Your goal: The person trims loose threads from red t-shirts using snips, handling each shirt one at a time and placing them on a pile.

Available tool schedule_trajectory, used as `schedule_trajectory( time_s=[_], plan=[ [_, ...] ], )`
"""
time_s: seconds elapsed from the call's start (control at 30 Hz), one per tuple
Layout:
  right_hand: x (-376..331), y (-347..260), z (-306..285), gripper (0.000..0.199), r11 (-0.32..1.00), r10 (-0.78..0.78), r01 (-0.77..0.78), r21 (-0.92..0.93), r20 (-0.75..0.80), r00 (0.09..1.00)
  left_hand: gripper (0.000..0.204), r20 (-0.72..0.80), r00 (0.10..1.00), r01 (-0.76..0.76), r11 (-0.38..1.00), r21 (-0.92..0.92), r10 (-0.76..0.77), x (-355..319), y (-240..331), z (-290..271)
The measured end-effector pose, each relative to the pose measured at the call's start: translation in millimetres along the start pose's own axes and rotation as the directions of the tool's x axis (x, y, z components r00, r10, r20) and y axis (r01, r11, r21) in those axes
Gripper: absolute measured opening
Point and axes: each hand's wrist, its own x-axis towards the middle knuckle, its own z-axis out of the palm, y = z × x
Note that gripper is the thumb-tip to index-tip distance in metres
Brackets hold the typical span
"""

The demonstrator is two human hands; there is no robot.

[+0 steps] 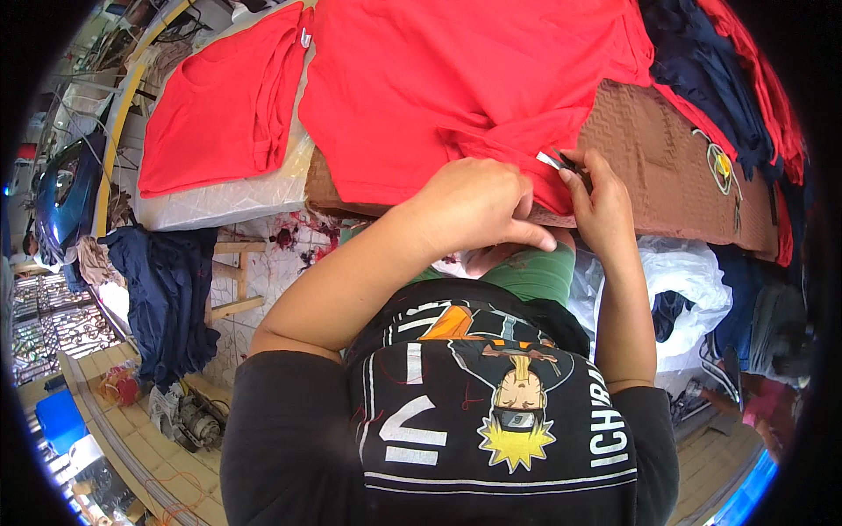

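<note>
A red T-shirt lies spread over the padded brown table top, its near edge bunched and folded by my hands. My left hand is at that near edge, fingers curled and thumb pointing right; what it grips, if anything, is hidden. In my right hand are small thread snips, dark with a pale silvery tip, held between thumb and fingers. The tip points left, against the bunched red cloth.
A folded red shirt rests on the left of the table. Navy and red garments hang over its right side, near a looped cord. Below are a navy cloth at left and a white plastic bag at right.
</note>
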Motion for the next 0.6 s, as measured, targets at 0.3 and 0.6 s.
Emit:
schedule_trajectory(
  time_s=[0.3, 0.6],
  plan=[
    [1, 22, 14, 0.022, 0.962, 0.144, -0.151, 0.225, 0.048, 0.988, 0.019, -0.225, 0.974, -0.056, 0.966, -0.251, -0.002, -13, -36, 17],
    [-1, 17, 5, 0.020, 0.960, 0.064, -0.035, 0.278, -0.096, 0.993, 0.019, -0.187, 0.982, -0.068, 0.984, -0.167, 0.037, -15, -33, 15]
  ],
)
